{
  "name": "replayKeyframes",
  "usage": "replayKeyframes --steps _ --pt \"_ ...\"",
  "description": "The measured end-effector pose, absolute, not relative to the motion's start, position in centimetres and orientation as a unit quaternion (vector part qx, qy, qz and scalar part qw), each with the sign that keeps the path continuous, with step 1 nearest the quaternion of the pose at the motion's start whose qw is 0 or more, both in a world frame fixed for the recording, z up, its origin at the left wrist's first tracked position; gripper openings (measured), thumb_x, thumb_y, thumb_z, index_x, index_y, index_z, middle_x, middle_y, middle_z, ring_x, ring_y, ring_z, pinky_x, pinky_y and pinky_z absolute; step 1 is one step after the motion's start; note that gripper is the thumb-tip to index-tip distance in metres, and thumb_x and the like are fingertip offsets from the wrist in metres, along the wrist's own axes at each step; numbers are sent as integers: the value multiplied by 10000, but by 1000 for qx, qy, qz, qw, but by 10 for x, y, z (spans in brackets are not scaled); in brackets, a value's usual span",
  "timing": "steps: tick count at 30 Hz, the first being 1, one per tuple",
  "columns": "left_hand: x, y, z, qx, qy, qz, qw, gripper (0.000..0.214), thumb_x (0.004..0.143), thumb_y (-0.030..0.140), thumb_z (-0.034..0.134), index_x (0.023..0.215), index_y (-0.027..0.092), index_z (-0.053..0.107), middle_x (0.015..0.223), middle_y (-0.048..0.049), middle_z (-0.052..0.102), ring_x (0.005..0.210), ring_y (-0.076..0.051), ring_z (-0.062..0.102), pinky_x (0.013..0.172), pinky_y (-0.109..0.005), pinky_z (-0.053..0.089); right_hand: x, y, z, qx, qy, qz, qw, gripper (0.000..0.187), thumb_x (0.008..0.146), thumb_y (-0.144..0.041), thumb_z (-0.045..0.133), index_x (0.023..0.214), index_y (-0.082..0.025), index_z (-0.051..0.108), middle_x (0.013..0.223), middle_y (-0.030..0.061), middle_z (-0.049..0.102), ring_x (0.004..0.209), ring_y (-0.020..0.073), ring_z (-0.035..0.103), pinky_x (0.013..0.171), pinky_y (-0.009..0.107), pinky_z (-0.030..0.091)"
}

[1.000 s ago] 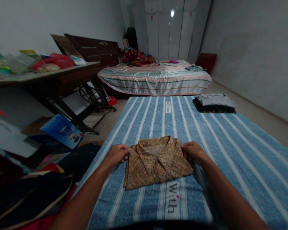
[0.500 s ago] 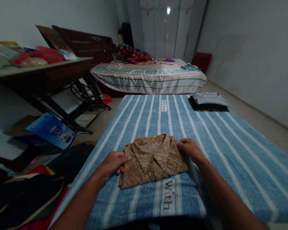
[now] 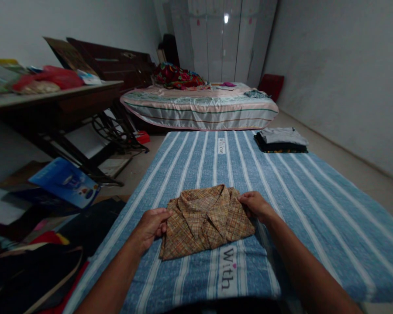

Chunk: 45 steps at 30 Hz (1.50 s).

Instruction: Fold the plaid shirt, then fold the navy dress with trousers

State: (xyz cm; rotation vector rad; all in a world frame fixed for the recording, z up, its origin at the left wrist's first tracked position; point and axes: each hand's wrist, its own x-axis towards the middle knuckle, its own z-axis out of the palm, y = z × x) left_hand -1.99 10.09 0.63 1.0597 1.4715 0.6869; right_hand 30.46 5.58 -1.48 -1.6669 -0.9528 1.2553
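Pinching side edges, hands [image 3: 151,226] flank the folded shirt [image 3: 205,226]; striped sheet [image 3: 252,172] spreads beyond.

Dim bedroom with pale walls [image 3: 340,83]
A wardrobe [image 3: 229,56] stands at twelve o'clock, a bright spot of light [image 3: 226,18] on it, behind the far bed [image 3: 199,114]; a table [image 3: 80,101] stands at ten, floor [image 3: 334,152] at three.

The head camera looks forward and down from above the near end of the blue striped sheet [image 3: 314,209], facing a distant wardrobe [image 3: 216,48] at 12 o'clock. Close below, at 6 o'clock, lies the folded checked shirt [image 3: 209,229]. The wide view reaches a table [image 3: 94,93] between 9 and 10 and a pale wall [image 3: 340,65] at 2.
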Motion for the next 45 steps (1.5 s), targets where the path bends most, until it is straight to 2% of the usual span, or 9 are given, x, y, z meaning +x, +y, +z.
replayKeyframes --steps 5,13,18,20,24,28,32,39,45 --pt "-16 100 16 515 649 343 442 242 591 403 604 574 172 534 321 58 438 311 -68 360 356 -158 226 307 60 -19 -682 -387 449 428 193 711 -259 518 536 -182 485 366 -79 416 280 50 361 293 169 210" --pt "-19 109 5 568 686 238 387 214 635 377 517 523 195 509 342 36 446 325 -110 383 391 -210 265 307 63 -28 -684 -390 462 409 227 695 -232 536 483 -184 469 331 -63 430 254 59 361 279 171 229" --pt "-9 119 28 659 715 192 137 203 700 394 518 661 212 598 634 -24 643 611 -189 590 530 -246 362 310 66 -24 -653 -390 490 426 239 718 -329 548 543 -168 523 382 -40 497 263 62 384 285 173 250" --pt "11 118 41 693 691 190 83 209 730 390 501 722 222 625 718 -24 668 698 -198 613 582 -247 377 311 69 -24 -640 -394 499 432 254 709 -355 558 541 -167 523 385 -37 499 264 59 381 286 172 243" --pt "75 116 58 794 570 158 141 223 778 350 474 781 219 655 772 -13 682 727 -168 616 610 -227 377 310 75 -26 -616 -401 512 446 259 666 -374 593 527 -177 499 372 -48 479 272 56 376 288 166 224" --pt "138 126 56 826 540 79 141 225 755 324 515 881 206 660 799 -48 693 757 -194 623 612 -248 371 309 77 -30 -596 -396 523 462 282 639 -430 594 539 -192 478 350 -62 447 266 65 368 286 172 226" --pt "169 141 41 815 551 58 168 234 691 338 576 819 167 674 806 -103 686 762 -242 620 602 -279 379 309 77 -36 -579 -394 532 476 288 625 -448 602 557 -201 470 326 -68 420 256 74 362 283 178 231" --pt "166 150 24 808 518 100 263 271 620 186 608 881 144 666 658 12 608 621 -138 555 541 -213 358 309 80 -45 -574 -391 529 488 226 641 -381 586 570 -199 473 348 -70 435 261 82 393 282 177 261" --pt "160 144 19 764 509 176 357 170 644 221 540 793 156 593 482 91 389 448 -86 385 440 -197 265 309 80 -41 -596 -385 514 482 192 656 -319 555 540 -195 467 358 -58 460 258 83 409 279 172 269"
